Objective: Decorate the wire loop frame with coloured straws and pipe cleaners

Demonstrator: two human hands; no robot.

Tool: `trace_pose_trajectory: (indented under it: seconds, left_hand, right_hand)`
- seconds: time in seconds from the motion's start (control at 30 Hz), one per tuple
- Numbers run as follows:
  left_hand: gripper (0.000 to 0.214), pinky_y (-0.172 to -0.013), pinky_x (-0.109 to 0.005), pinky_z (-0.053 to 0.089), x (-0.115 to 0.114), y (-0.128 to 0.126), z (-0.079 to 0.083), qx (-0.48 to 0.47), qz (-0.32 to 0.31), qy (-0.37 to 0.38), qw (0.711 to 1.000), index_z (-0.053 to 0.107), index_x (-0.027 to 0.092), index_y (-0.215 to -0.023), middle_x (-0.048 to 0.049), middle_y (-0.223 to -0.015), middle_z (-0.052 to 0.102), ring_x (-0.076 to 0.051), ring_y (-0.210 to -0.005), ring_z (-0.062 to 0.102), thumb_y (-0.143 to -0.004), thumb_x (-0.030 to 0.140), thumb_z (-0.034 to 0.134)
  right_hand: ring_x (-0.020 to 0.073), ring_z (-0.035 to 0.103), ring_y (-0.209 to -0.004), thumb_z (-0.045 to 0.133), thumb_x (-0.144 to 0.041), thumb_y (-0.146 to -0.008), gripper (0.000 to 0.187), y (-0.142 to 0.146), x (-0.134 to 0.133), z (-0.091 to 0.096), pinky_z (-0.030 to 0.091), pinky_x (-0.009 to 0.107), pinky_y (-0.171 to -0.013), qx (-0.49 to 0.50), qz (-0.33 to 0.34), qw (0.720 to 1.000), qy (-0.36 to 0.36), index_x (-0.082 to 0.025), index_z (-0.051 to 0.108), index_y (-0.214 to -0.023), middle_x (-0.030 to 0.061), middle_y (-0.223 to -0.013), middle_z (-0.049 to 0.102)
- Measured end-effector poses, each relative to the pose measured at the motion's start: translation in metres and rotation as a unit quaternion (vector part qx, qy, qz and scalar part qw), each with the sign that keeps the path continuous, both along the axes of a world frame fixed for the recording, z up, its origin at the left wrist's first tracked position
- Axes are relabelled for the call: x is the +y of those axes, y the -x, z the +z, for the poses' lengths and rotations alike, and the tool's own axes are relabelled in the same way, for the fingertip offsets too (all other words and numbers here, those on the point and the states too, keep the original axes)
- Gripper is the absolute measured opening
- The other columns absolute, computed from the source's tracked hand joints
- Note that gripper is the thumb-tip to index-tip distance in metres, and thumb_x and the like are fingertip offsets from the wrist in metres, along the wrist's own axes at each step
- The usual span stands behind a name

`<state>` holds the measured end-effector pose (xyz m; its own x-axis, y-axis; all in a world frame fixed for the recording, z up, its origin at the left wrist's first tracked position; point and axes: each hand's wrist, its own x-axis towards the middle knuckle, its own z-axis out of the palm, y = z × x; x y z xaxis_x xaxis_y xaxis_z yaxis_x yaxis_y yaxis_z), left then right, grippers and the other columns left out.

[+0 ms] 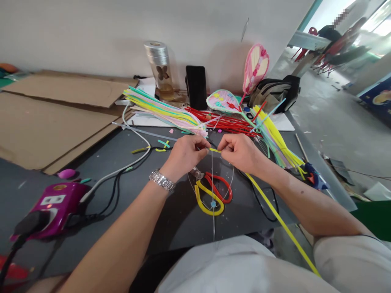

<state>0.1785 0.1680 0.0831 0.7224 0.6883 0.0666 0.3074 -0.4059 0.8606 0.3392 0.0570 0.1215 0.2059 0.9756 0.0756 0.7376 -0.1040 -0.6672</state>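
Observation:
My left hand [188, 155] and my right hand [240, 154] are side by side above the dark table, each pinched with thumb against forefinger. Between the fingertips a short length of yellow pipe cleaner [215, 150] lies across the top of a thin wire frame [212, 173]. Its long yellow tail [282, 224] comes out below my right hand and runs to the lower right. A small blue piece [213, 204] sits where the frame's wires meet. Under the frame lie scissors [200, 205] with one yellow and one red handle.
Bundles of pastel [166, 114], red [224, 120] and yellow [276, 138] pipe cleaners lie behind. Two decorated fans [224, 101], a phone [196, 87] and a flask [160, 71] stand by the wall. At left are cardboard sheets [55, 126] and a purple power strip [59, 207] with cables.

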Motion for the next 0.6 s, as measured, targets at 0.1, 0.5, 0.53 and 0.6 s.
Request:
trace_pose_trajectory:
  seconds: [0.1,0.5,0.53,0.6]
  left_hand:
    - [0.014,-0.059,-0.027,0.039,-0.002,0.0,0.003,0.018,0.004,-0.027,0.999,0.077,0.017,-0.081,-0.0022,-0.07,0.071,-0.015,-0.063,0.057,-0.077,0.018,0.064]
    - [0.013,-0.054,-0.026,0.036,-0.001,0.0,0.001,0.059,-0.022,-0.053,0.997,0.078,0.018,-0.08,-0.001,-0.063,0.069,-0.013,-0.055,0.054,-0.075,0.019,0.066]
    - [0.012,-0.055,-0.026,0.036,-0.002,0.0,0.001,0.063,-0.022,-0.056,0.996,0.078,0.018,-0.08,-0.0012,-0.064,0.069,-0.014,-0.056,0.054,-0.075,0.019,0.066]
    - [0.012,-0.056,-0.027,0.038,-0.002,-0.001,0.002,0.067,-0.019,-0.066,0.995,0.078,0.018,-0.078,-0.0015,-0.063,0.069,-0.015,-0.058,0.056,-0.075,0.017,0.067]
  right_hand:
    - [0.0102,0.048,-0.057,0.057,-0.012,-0.069,0.01,0.001,-0.002,0.0,0.032,0.024,-0.058,-0.004,-0.001,1.0,0.001,-0.018,0.065,-0.071,-0.0035,-0.057,0.055]
    - [0.009,0.044,-0.052,0.058,-0.016,-0.072,0.007,0.008,-0.01,-0.013,0.031,0.024,-0.056,0.024,0.001,1.0,0.006,-0.019,0.064,-0.073,-0.0059,-0.054,0.052]
    - [0.0089,0.044,-0.052,0.058,-0.016,-0.072,0.007,0.009,-0.011,-0.014,0.03,0.024,-0.056,0.025,0.003,1.0,0.006,-0.019,0.064,-0.074,-0.006,-0.054,0.052]
    - [0.009,0.044,-0.051,0.058,-0.015,-0.072,0.008,0.01,-0.012,-0.015,0.03,0.025,-0.056,0.026,0.004,1.0,0.006,-0.019,0.065,-0.075,-0.006,-0.053,0.053]
